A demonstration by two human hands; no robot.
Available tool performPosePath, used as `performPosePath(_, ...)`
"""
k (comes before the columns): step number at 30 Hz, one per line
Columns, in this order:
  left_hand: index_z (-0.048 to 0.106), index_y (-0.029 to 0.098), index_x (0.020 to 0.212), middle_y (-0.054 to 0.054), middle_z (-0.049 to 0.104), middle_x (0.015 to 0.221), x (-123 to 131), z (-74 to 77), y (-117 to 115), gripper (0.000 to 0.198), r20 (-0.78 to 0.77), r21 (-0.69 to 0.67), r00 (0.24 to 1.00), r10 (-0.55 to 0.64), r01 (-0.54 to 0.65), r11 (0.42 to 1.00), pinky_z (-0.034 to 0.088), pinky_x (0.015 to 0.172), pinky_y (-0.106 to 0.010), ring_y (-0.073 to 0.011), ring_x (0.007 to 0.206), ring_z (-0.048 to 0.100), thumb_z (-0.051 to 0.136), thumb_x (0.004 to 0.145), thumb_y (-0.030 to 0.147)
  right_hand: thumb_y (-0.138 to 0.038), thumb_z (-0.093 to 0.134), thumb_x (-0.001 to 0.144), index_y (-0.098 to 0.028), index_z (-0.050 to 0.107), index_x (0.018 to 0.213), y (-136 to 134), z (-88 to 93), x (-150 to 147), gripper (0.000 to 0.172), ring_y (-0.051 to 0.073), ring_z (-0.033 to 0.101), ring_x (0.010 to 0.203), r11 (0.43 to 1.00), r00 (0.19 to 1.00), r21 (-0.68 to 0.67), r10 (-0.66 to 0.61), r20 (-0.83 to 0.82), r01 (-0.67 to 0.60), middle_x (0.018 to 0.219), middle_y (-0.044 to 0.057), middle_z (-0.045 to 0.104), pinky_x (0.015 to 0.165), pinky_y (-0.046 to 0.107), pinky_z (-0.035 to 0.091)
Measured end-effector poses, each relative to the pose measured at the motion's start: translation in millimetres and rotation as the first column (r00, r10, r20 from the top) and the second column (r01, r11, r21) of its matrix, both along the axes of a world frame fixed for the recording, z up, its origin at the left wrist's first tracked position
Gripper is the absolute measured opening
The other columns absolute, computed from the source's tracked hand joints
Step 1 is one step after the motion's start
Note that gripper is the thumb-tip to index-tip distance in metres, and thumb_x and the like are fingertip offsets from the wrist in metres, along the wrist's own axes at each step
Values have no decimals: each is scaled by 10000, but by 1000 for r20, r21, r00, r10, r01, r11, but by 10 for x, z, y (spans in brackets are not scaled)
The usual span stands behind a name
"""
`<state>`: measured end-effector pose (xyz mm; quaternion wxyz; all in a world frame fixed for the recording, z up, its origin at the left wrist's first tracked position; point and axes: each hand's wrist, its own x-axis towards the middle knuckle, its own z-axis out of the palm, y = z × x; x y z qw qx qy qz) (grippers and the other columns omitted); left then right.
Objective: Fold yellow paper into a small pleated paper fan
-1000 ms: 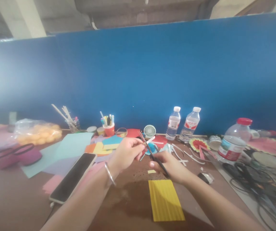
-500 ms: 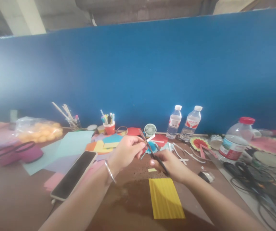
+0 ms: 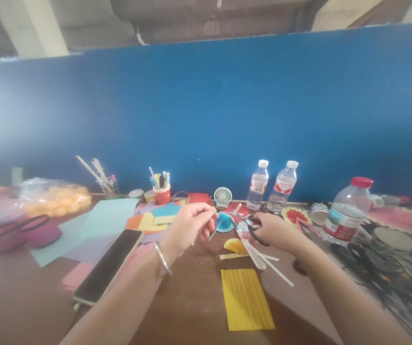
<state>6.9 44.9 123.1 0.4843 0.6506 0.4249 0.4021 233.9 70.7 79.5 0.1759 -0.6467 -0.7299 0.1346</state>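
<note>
Right hand (image 3: 276, 232) has its fingers clamped round the black-handled scissors (image 3: 251, 226), left hand (image 3: 188, 225) pinches something too small to make out, both above the brown table (image 3: 29, 292). I'd keep the blades angled away from those 2 pinching fingertips and snip slowly.

Blue partition wall (image 3: 227, 105); brown table (image 3: 191, 306); concrete ceiling (image 3: 155, 19)
</note>
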Motion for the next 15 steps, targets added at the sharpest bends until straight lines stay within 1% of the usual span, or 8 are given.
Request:
performPosePath(2,586,155,801,-13,572,605,3,-33,26,208,0,-12,1000,19,-19,1000,413,489,-217,-100,515,532,467,777,323,-365,623,580,-137,608,823,106,-79,207,333,229,563,705,994,981,-20,-102,165,107,824,123,625,558,273,354)
performPosePath(4,592,150,842,-24,586,619,5,-64,48,231,-14,-11,1000,20,-20,1000,443,544,-248,-115,543,552,480,772,340,-320,631,564,-113,613,858,192,-170,371,360,248,583,740,987,965,-111,-84,250,115,840,146,631,576,280,373)
performPosePath(7,605,155,863,-31,613,691,8,-97,71,233,-14,41,999,42,-41,998,445,604,-257,-111,582,551,533,741,340,-271,681,496,-111,638,776,271,-250,485,326,249,601,705,976,964,-181,-69,256,118,768,126,648,565,278,389)
performPosePath(10,597,160,867,-35,627,744,17,-127,87,245,-42,75,994,99,-96,993,435,597,-246,-123,632,561,602,684,322,-311,616,609,-97,635,806,242,-181,384,291,267,597,748,977,961,-131,-132,243,167,804,156,642,593,308,392)
performPosePath(12,584,160,829,-27,625,714,36,-149,87,228,-69,85,992,105,-99,991,428,582,-241,-125,628,563,611,674,325,-386,428,767,-142,607,902,133,-64,183,331,232,585,777,989,978,-41,-134,162,143,867,124,634,623,311,390)
performPosePath(13,575,160,801,-22,623,700,52,-159,82,214,-76,94,992,101,-93,991,425,581,-238,-124,627,563,612,672,327,-401,380,795,-158,612,863,55,-1,51,343,205,583,733,998,998,34,-58,-11,58,815,95,638,617,298,390)
performPosePath(14,563,161,773,-16,619,690,71,-167,75,204,-74,107,993,97,-89,990,421,580,-235,-123,628,562,616,668,327,-415,355,809,-171,614,834,-31,55,-89,356,174,577,679,994,975,75,98,-200,-85,765,62,636,598,274,392)
performPosePath(15,550,161,753,-9,613,680,93,-171,64,200,-67,118,994,90,-81,990,418,577,-231,-121,626,559,620,664,325,-421,351,812,-179,613,830,-117,99,-228,357,150,565,631,977,900,98,214,-380,-191,729,38,631,567,251,393)
